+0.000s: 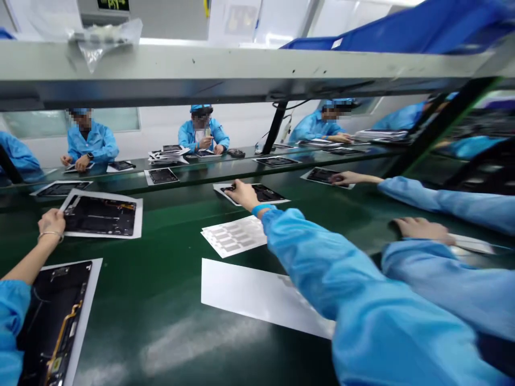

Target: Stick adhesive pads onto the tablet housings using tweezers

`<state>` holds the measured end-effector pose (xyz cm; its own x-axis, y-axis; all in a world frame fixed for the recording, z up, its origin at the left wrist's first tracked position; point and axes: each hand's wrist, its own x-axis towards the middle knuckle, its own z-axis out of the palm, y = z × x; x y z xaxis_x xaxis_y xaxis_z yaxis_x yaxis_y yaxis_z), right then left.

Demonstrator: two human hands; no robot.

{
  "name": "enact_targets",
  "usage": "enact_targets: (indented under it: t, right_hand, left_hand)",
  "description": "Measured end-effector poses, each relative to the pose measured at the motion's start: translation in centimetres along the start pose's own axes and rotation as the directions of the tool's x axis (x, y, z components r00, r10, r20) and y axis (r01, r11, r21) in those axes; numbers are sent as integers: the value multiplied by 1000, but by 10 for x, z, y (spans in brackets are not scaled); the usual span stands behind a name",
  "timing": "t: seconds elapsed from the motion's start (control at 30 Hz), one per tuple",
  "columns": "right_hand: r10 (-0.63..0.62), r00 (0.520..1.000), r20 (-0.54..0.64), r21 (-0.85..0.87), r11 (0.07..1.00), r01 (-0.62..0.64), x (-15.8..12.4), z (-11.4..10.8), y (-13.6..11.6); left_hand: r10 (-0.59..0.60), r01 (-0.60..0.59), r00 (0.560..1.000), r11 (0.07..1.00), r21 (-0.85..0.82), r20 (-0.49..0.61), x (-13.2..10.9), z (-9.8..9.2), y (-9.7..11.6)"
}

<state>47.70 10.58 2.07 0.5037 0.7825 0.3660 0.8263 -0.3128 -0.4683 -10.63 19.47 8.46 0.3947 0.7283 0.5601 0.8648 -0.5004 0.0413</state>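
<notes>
My left hand (52,223), with a band round its wrist, is closed on the left edge of a black tablet housing (102,215) and the white sheet (138,214) beneath it. The housing shows orange flex cable along its top. My right hand (243,194), wearing a blue wristband, reaches far forward. Its fingers are closed over the left part of another black tablet housing (267,193) on a white sheet; the fingertips are partly hidden. Beneath my left forearm lies a larger-looking tablet housing (60,316) with a yellow flex cable, cut off by the frame.
Printed label sheets (233,236) and a white sheet (233,289) lie on the green belt (169,300). At right, a co-worker's hand (341,178) touches another housing; another hand (424,229) rests nearby. Several people sit opposite. A shelf (225,64) crosses overhead, with black posts (276,127).
</notes>
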Motion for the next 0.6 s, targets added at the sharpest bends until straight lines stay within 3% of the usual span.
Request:
enact_targets:
  t: [0.13,0.27,0.33,0.4,0.47,0.53,0.6]
  right_hand:
    - [45,998,50,-113,993,-39,10,38,4]
    - [43,996,74,-169,985,-30,13,59,6]
    - [18,996,87,-177,984,-3,13,61,4]
    - [-23,994,106,-174,984,41,10,59,-2]
    - [-73,988,133,-165,982,95,4,54,-15]
    - [-143,976,164,-144,976,167,-7,47,-33]
    - [-239,952,193,-101,960,262,-23,40,-58]
  left_hand:
    - [-194,215,949,975,58,-249,-15,2,-24]
    - [-319,380,844,923,60,-431,-26,4,-29]
    - [-260,317,885,944,90,-387,-25,6,-19]
    - [-118,154,960,980,126,-255,-19,14,3]
    - [20,-1,990,991,132,-142,-11,30,36]
    - [153,-146,987,983,112,-55,-2,49,81]
    - [292,-293,956,953,78,24,5,67,131]
